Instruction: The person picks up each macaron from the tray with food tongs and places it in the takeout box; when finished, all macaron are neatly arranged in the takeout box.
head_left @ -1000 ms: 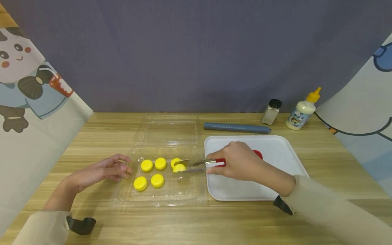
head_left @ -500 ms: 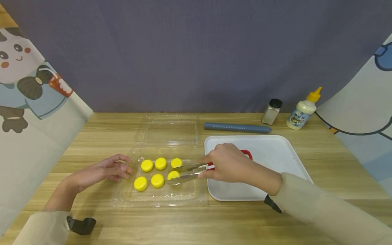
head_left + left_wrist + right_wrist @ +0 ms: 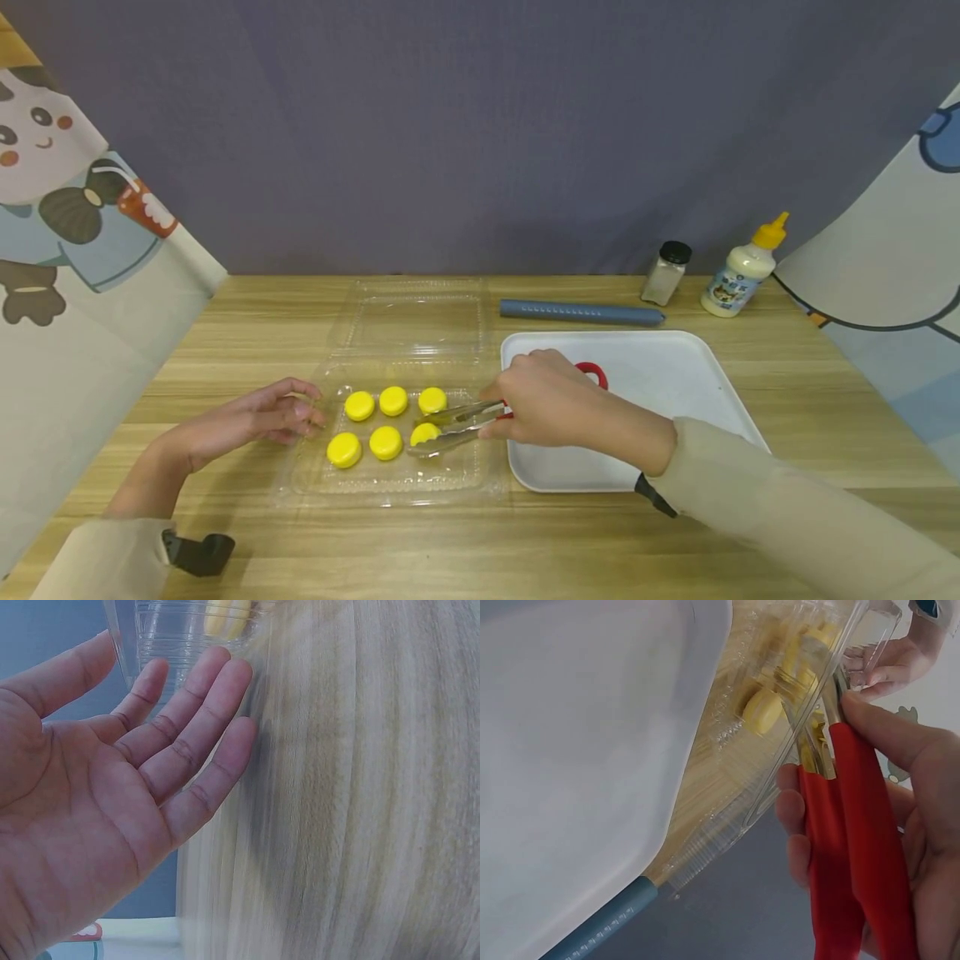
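In the head view my right hand grips metal tongs by their red handles. The tongs' arms stand spread, their tips on either side of a yellow macaron at the front right of a clear plastic container. Several other macarons, such as one at the front left, lie with it in two rows. My left hand is at the container's left edge, fingers loosely extended; the left wrist view shows its palm facing up with nothing in it.
The container's clear lid lies folded back behind it. A white tray is under my right forearm. Behind stand a blue-grey stick-shaped box, a black-capped jar and a yellow-tipped squeeze bottle.
My right hand has shifted left and slightly toward me. The tongs, earlier closed round the macaron, have spread apart, and it now sits in the front row. The left hand stays still.
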Tool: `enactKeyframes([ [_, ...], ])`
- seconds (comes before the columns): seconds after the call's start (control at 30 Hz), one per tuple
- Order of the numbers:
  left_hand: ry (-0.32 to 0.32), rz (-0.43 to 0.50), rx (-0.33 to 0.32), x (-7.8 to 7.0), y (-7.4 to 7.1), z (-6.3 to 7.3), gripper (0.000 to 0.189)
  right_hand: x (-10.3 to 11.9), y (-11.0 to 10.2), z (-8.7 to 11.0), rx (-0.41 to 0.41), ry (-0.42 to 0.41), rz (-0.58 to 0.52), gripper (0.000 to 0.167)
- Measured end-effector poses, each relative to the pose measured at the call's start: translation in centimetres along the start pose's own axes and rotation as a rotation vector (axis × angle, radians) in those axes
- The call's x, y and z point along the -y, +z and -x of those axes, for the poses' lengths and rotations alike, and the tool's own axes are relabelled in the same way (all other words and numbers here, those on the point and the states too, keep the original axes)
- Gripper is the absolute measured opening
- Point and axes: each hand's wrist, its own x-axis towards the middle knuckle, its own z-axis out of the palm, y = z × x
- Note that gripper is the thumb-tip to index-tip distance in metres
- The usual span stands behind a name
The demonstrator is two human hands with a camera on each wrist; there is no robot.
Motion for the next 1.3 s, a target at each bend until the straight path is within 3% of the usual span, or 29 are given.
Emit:
enactKeyframes([
  [0.83,-0.012,0.006,-0.009,-0.2,0.1,0.0,0.050,0.3,0.1,-0.1,0.018,-0.005,-0.023,0.020],
  [1.07,-0.007,0.002,-0.005,-0.2,0.1,0.0,0.049,0.2,0.0,0.2,0.044,0.041,-0.032,0.036],
  [1.3,-0.004,0.006,-0.003,-0.1,0.1,0.1,0.049,-0.8,0.4,1.1,0.005,0.078,-0.075,0.046],
])
